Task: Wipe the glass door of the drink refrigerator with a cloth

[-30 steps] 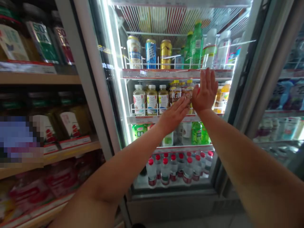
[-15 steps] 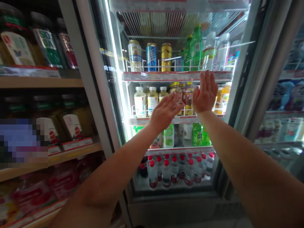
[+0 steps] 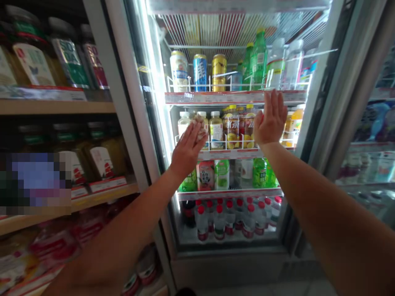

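My left hand (image 3: 187, 150) is stretched forward against the glass door of a lit drinks fridge. Its fingers press over a crumpled, pale, mottled cloth (image 3: 200, 124), partly hidden behind them. Behind the glass there stand white-capped tea bottles (image 3: 217, 130). My right hand (image 3: 270, 118) rests on the glass further right, fingers straight and pointing up, thumb apart, holding nothing. Iced tea bottles with yellow caps (image 3: 232, 128) stand between the two hands on the same shelf.
Cans (image 3: 200, 73) and green bottles (image 3: 258, 61) fill the shelf above. Red-capped water bottles (image 3: 219, 222) stand at the bottom. At left is an open wooden shelf (image 3: 58, 106) with jars and bottles. A metal door frame (image 3: 345, 102) runs along the right.
My left hand has slid left across the glass with the cloth, from in front of the iced teas to the white-capped bottles. My right hand stays in place on the glass.
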Tool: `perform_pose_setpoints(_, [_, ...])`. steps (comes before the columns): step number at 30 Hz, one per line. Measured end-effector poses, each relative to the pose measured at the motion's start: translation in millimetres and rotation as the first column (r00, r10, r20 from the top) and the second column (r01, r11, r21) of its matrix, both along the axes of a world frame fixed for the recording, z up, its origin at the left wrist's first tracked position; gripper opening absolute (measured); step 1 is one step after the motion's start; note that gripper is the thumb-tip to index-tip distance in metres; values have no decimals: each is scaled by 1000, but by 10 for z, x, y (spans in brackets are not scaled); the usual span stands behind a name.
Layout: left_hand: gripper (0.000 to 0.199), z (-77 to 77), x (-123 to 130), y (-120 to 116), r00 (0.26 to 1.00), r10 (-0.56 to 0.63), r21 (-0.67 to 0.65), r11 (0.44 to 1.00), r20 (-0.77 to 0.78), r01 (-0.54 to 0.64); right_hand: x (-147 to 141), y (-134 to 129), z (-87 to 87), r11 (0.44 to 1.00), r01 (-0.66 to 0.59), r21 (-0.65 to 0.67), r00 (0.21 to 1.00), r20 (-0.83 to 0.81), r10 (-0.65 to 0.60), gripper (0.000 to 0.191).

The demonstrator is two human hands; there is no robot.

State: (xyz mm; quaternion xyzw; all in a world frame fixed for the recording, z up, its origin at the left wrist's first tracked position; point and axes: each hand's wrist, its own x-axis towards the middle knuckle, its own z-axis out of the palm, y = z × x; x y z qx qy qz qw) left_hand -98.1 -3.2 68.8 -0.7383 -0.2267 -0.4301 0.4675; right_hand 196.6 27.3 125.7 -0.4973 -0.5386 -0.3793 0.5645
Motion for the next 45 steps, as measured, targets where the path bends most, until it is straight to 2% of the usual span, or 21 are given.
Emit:
perform_pose_setpoints(3, [41, -90, -94, -48, 956, -15, -19, 1000, -293, 10, -11, -17, -1, 1000, -9, 6, 1000, -3, 9, 65])
perform_pose_setpoints(4, [41, -89, -142, -52, 939, -2, -18, 1000, -345, -4, -12, -19, -1, 1000, -14, 4, 1000, -2, 14, 65])
perform_pose_setpoints(5, [42, -70, -200, -48, 941, 14, -5, 1000, -337, -17, -11, -19, -2, 1000, -19, 1, 1000, 0, 19, 66])
perform_pose_setpoints(9, [53, -4, -445, -13, 999, 48, 48, 998, 15, -49, 1, 4, -5, 999, -42, 6, 999, -2, 42, 66])
perform_pose_setpoints(10, [55, -31, -486, -17, 998, 44, 52, 998, 40, -46, 3, 10, -6, 999, -43, 17, 999, -4, 43, 66])
perform_pose_setpoints(11, [55, -79, -515, -29, 999, 39, 48, 998, 8, -39, 3, 15, -7, 999, -43, 27, 999, -5, 43, 66])
perform_pose_setpoints(14, [49, -250, -548, -89, 971, 28, 10, 1000, -239, -26, -4, 15, -7, 999, -31, 41, 999, -7, 32, 65])
perform_pose_setpoints(16, [46, -295, -557, -111, 953, 43, 6, 999, -300, -44, -10, 8, -6, 999, -19, 31, 1000, -6, 19, 65])
perform_pose_setpoints(20, [53, -255, -549, -78, 997, 80, 74, 994, -8, -79, -9, 10, -9, 1000, -10, 22, 1000, -4, 10, 64])
perform_pose_setpoints(22, [57, -275, -504, -64, 996, 80, 64, 994, 49, -83, -5, 22, -11, 999, -16, 39, 1000, -2, 17, 65])
perform_pose_setpoints(25, [53, -319, -393, -70, 992, 74, 24, 997, -99, -72, -1, 38, -13, 998, -26, 55, 1000, -4, 27, 65])
perform_pose_setpoints(27, [50, -275, -306, -68, 986, 75, 18, 997, -151, -73, -3, 44, -13, 998, -30, 52, 1000, -8, 30, 64])
perform_pose_setpoints(31, [56, -106, -62, -12, 997, 63, 24, 998, 46, -64, -9, 46, -12, 998, -31, 61, 999, -21, 32, 63])
perform_pose_setpoints(33, [57, -112, 104, 27, 994, 21, 35, 999, 110, -25, -10, 42, -10, 997, -35, 62, 999, -25, 37, 63])
perform_pose_setpoints(34, [56, -140, 189, 44, 997, -9, 38, 999, 73, 6, -10, 39, -9, 998, -38, 57, 999, -24, 40, 63])
perform_pose_setpoints(36, [50, -193, 336, 67, 987, -70, 27, 997, -145, 75, -10, 32, -6, 998, -40, 49, 999, -19, 41, 62])
perform_pose_setpoints(38, [37, -170, 440, 82, 919, -103, 2, 994, -381, 112, -10, 26, -4, 998, -37, 47, 999, -17, 38, 61])
perform_pose_setpoints(39, [32, -120, 479, 90, 897, -104, -1, 993, -430, 114, -10, 25, -4, 998, -37, 49, 999, -17, 37, 61])
perform_pose_setpoints(41, [26, 25, 549, 110, 934, -87, 11, 995, -348, 97, -10, 26, -4, 998, -35, 55, 999, -20, 36, 61])
perform_pose_setpoints(43, [31, 149, 638, 139, 988, -84, 27, 996, -131, 88, -10, 29, -6, 998, -35, 59, 999, -20, 36, 61])
perform_pose_setpoints(45, [33, 183, 757, 174, 993, -113, 38, 993, 24, 112, -11, 32, -10, 997, -36, 67, 999, -16, 37, 60])
